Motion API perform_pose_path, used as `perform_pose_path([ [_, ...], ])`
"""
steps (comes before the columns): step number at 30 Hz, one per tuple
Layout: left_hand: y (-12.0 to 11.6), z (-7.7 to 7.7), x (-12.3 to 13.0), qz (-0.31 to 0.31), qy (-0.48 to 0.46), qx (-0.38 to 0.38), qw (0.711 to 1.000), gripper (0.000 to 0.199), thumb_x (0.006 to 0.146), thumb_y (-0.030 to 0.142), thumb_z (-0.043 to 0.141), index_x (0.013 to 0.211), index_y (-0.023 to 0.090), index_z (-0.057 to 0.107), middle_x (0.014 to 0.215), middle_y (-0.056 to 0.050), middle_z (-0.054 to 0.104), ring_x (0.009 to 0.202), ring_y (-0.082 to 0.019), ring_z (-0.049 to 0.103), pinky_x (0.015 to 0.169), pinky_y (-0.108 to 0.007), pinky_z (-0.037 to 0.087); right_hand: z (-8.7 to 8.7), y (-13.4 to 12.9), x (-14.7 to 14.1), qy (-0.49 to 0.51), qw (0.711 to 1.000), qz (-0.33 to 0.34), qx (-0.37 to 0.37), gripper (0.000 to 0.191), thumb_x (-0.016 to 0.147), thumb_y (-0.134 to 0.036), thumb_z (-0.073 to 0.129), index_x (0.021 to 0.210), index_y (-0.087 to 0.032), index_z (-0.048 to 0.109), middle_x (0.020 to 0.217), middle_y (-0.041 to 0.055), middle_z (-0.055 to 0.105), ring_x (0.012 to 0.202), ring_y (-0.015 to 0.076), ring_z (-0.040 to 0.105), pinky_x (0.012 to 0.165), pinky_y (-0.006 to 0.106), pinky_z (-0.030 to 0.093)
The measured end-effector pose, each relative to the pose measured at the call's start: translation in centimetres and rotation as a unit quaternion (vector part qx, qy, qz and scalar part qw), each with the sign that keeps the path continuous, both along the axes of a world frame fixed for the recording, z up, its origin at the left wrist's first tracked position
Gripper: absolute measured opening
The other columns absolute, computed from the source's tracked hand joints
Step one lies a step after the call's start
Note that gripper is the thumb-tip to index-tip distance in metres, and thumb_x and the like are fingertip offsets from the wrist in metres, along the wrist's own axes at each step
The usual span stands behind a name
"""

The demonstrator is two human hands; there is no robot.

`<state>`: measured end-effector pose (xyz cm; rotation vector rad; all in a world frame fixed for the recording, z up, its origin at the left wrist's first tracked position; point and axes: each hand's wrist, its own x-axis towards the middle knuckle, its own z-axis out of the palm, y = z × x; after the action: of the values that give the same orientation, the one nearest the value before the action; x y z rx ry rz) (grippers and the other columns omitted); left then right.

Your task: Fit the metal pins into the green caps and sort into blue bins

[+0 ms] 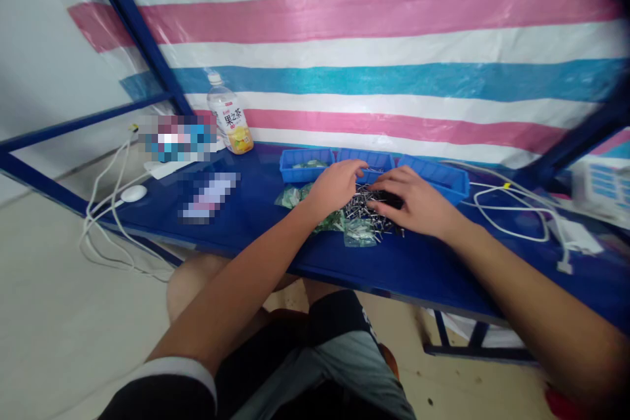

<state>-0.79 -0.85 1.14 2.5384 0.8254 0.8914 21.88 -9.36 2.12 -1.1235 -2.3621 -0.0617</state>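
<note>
A heap of small, thin metal pieces with dark ends, like rivets or screws (361, 202), lies on the blue table between my two hands. My left hand (337, 185) is over the left side of the heap, at the front edge of the middle blue bin (378, 159). Its fingers are bent together, and whatever they pinch is hidden. On the right side of the heap, my right hand (418, 200) touches the pieces with thumb and fingers apart. Crumpled greenish clear plastic bags (359, 233) lie in front of the heap and left of it.
Behind the heap stand a left blue bin (290, 174) with greenish bags inside and a right blue bin (455, 187). A drink bottle (230, 115) and a white mouse (134, 193) are at the left. White cables (512, 236) and a power strip (578, 236) lie right.
</note>
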Motion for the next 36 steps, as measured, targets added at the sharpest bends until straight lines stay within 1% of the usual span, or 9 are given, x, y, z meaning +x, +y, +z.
perform_pose_path([
  [2, -0.1, 0.1, 0.0, 0.008, -0.001, -0.004, 1.0, 0.055, 0.091, -0.002, 0.038, 0.136, 0.016, 0.065, 0.121, -0.009, 0.078, 0.113, -0.02, 0.073, 0.104, -0.037, 0.058, -0.5, 0.1, -0.9, -0.017, 0.999, 0.03, -0.017, 0.039, 0.099, -0.048, 0.07, 0.128, -0.024, 0.076, 0.123, 0.0151, 0.075, 0.117, 0.0375, 0.065, 0.107, 0.059, 0.051],
  [7, -0.3, 0.3, 0.1, 0.009, -0.004, 0.001, 1.0, 0.048, 0.098, 0.004, 0.039, 0.135, 0.018, 0.065, 0.12, -0.008, 0.079, 0.113, -0.022, 0.073, 0.103, -0.039, 0.058, -1.4, 1.0, -0.9, -0.01, 1.0, 0.022, -0.019, 0.022, 0.101, -0.031, 0.065, 0.117, -0.024, 0.078, 0.115, 0.012, 0.078, 0.109, 0.0339, 0.069, 0.104, 0.056, 0.052],
  [12, -0.5, 0.6, 0.2, 0.01, 0.003, -0.005, 1.0, 0.042, 0.101, 0.009, 0.041, 0.135, 0.018, 0.066, 0.118, -0.008, 0.08, 0.111, -0.022, 0.074, 0.101, -0.04, 0.059, -1.7, 1.3, -0.5, 0.015, 1.0, -0.024, -0.004, 0.014, 0.097, -0.02, 0.065, 0.102, -0.024, 0.077, 0.1, 0.0077, 0.08, 0.097, 0.0316, 0.07, 0.093, 0.05, 0.056],
  [17, -0.5, 0.7, 0.2, 0.015, 0.005, -0.002, 1.0, 0.04, 0.104, 0.013, 0.043, 0.136, 0.016, 0.066, 0.118, -0.01, 0.08, 0.113, -0.026, 0.074, 0.1, -0.042, 0.059, -2.3, 1.7, -0.5, 0.021, 0.998, -0.064, -0.006, 0.013, 0.092, -0.019, 0.069, 0.101, -0.024, 0.077, 0.099, 0.0068, 0.081, 0.096, 0.0315, 0.07, 0.084, 0.045, 0.056],
  [23, -0.4, 0.5, 0.3, 0.022, 0.007, 0.002, 1.0, 0.038, 0.103, 0.015, 0.047, 0.135, 0.017, 0.067, 0.118, -0.009, 0.081, 0.111, -0.024, 0.075, 0.101, -0.04, 0.059, -2.3, 1.4, -1.0, 0.021, 0.994, -0.104, -0.003, 0.012, 0.089, -0.016, 0.069, 0.096, -0.024, 0.074, 0.092, 0.0064, 0.079, 0.087, 0.0288, 0.072, 0.077, 0.04, 0.054],
  [27, -0.4, 0.5, 0.4, 0.024, -0.006, 0.011, 1.0, 0.035, 0.103, 0.016, 0.05, 0.131, 0.017, 0.07, 0.115, -0.009, 0.081, 0.106, -0.023, 0.075, 0.098, -0.039, 0.059, -1.9, 1.1, -1.4, 0.103, 0.989, -0.109, -0.019, 0.009, 0.088, -0.016, 0.069, 0.093, -0.024, 0.071, 0.087, 0.0033, 0.078, 0.078, 0.0243, 0.073, 0.075, 0.038, 0.055],
  [30, -0.4, 0.7, 0.3, 0.022, -0.024, 0.016, 0.999, 0.031, 0.103, 0.019, 0.052, 0.126, 0.017, 0.073, 0.106, -0.008, 0.082, 0.092, -0.021, 0.076, 0.089, -0.037, 0.059, -1.5, 1.1, -1.3, 0.194, 0.973, -0.125, -0.031, 0.008, 0.088, -0.02, 0.072, 0.095, -0.025, 0.072, 0.086, 0.0018, 0.078, 0.072, 0.0215, 0.072, 0.07, 0.036, 0.056],
  [33, -0.6, 0.9, 0.2, 0.011, -0.039, -0.018, 0.999, 0.031, 0.105, 0.024, 0.05, 0.126, 0.018, 0.073, 0.092, -0.005, 0.082, 0.076, -0.019, 0.074, 0.076, -0.033, 0.058, -1.2, 1.3, -0.9, 0.279, 0.951, -0.13, -0.028, 0.013, 0.089, -0.027, 0.074, 0.101, -0.025, 0.071, 0.092, 0.0038, 0.08, 0.078, 0.023, 0.075, 0.071, 0.037, 0.059],
  [36, -1.0, 1.0, 0.2, -0.022, -0.037, -0.046, 0.998, 0.035, 0.108, 0.028, 0.048, 0.131, 0.019, 0.072, 0.085, -0.004, 0.082, 0.071, -0.018, 0.074, 0.072, -0.031, 0.057, -1.1, 1.3, -0.7, 0.333, 0.935, -0.123, -0.017, 0.016, 0.09, -0.031, 0.076, 0.104, -0.026, 0.069, 0.095, 0.005, 0.08, 0.084, 0.025, 0.078, 0.077, 0.041, 0.063],
])
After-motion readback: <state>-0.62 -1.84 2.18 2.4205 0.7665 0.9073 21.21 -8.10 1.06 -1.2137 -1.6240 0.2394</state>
